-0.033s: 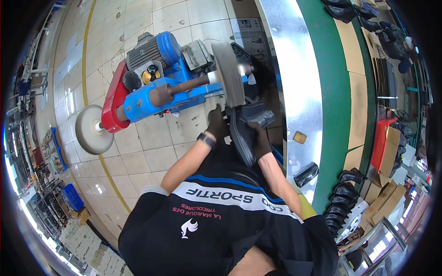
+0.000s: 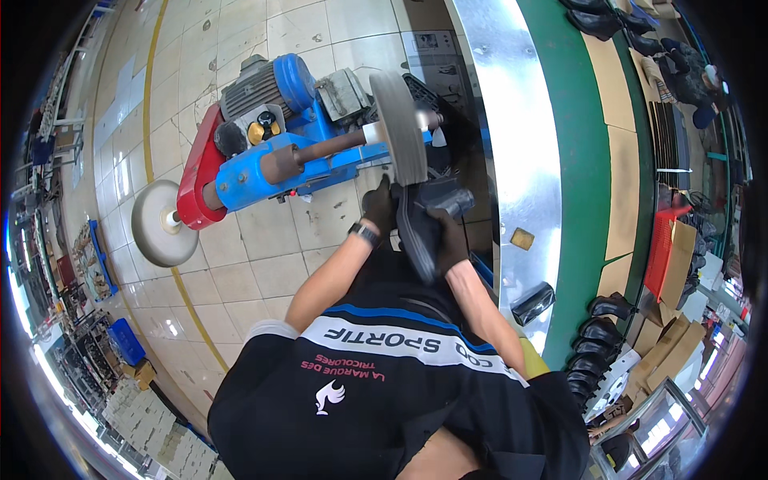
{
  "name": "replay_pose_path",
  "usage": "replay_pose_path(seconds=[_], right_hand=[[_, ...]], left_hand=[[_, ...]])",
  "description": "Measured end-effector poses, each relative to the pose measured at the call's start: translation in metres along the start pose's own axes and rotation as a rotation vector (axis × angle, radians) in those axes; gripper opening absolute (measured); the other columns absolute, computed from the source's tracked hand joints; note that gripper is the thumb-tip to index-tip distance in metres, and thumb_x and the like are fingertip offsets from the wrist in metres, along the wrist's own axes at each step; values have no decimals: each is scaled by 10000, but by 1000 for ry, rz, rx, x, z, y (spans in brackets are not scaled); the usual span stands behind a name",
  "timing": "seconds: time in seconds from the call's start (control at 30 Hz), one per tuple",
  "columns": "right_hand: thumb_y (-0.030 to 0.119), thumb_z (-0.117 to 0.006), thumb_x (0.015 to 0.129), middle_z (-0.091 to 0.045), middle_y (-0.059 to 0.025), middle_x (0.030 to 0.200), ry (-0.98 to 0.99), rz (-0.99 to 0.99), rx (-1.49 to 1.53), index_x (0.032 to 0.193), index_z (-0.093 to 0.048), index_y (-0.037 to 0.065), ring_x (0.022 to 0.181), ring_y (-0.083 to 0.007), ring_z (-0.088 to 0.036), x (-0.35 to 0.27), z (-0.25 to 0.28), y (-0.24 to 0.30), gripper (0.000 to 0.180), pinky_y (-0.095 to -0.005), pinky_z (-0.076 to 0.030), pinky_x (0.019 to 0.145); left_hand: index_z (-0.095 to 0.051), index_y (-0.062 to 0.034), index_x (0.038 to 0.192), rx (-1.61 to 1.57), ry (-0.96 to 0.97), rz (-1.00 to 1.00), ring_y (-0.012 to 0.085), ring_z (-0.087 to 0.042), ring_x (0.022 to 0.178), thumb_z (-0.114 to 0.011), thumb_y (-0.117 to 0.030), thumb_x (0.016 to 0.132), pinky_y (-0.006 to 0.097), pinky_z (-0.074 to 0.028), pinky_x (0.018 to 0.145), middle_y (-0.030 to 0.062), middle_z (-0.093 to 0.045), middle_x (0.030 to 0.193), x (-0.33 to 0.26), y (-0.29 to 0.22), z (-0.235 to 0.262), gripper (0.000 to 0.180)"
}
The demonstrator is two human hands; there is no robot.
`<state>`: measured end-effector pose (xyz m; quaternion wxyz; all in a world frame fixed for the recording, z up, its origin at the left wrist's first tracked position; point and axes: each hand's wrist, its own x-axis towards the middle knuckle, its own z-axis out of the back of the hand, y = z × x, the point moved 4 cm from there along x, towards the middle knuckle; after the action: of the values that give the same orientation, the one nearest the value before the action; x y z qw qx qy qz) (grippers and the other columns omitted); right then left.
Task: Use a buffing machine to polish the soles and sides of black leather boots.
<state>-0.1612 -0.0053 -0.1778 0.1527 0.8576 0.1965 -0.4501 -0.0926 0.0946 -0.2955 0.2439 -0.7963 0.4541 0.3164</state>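
Observation:
A black boot point(image 2: 418, 240) is between my two hands, its long sole edge facing up and its shaft pointing right. Dark gloves cover both hands. My left hand point(image 2: 382, 205) is closed on the boot's left side, close under the wheel. My right hand point(image 2: 451, 242) wraps the boot from the right, near the shaft. Just beyond the hands stands a grey buffing wheel point(image 2: 400, 128), which looks blurred. The boot's far end is up against the wheel's lower rim or very near it; I cannot tell if they touch.
The wheel sits on a blue machine point(image 2: 256, 168) with a red belt guard point(image 2: 198, 172) and a second, pale wheel point(image 2: 164, 224) at left. On the right runs a metal ledge point(image 2: 520, 144) beside a green conveyor point(image 2: 580, 176). Several black boots point(image 2: 592, 352) stand beyond it.
My left hand has shifted slightly up and to the right along the boot. The boot has moved a little and looks more blurred.

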Motion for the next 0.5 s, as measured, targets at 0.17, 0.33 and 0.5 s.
replay_pose_path(seconds=[0.17, 0.33, 0.5], right_hand=[[258, -606, 738, -629, -100, 963, 145, 6, 40, 1013, -581, 44, 820, -235, -614, 54, 3, 20, 349, -373, -508, 753], [259, -599, 751, -628, -97, 965, 48, 7, 0, 1023, -581, 44, 829, -217, -614, 47, 13, 8, 348, -356, -510, 749], [241, -638, 746, -614, -105, 984, -18, -2, -105, 1067, -539, 17, 817, -188, -611, -40, -8, 4, 404, -322, -508, 737]], left_hand=[[-524, -4, 1064, 102, 30, -35, 243, -579, 892, -384, -279, 913, 357, -470, 808, 142, -594, 1006, 52, -14, -22, 344], [-551, 4, 1018, 349, 23, -224, 229, -596, 832, -389, -278, 899, 340, -476, 786, 127, -616, 924, 31, -16, -20, 346], [-572, -8, 906, 111, -124, -401, 180, -598, 708, -385, -322, 895, 291, -477, 655, 82, -619, 787, -31, -5, -47, 366]])
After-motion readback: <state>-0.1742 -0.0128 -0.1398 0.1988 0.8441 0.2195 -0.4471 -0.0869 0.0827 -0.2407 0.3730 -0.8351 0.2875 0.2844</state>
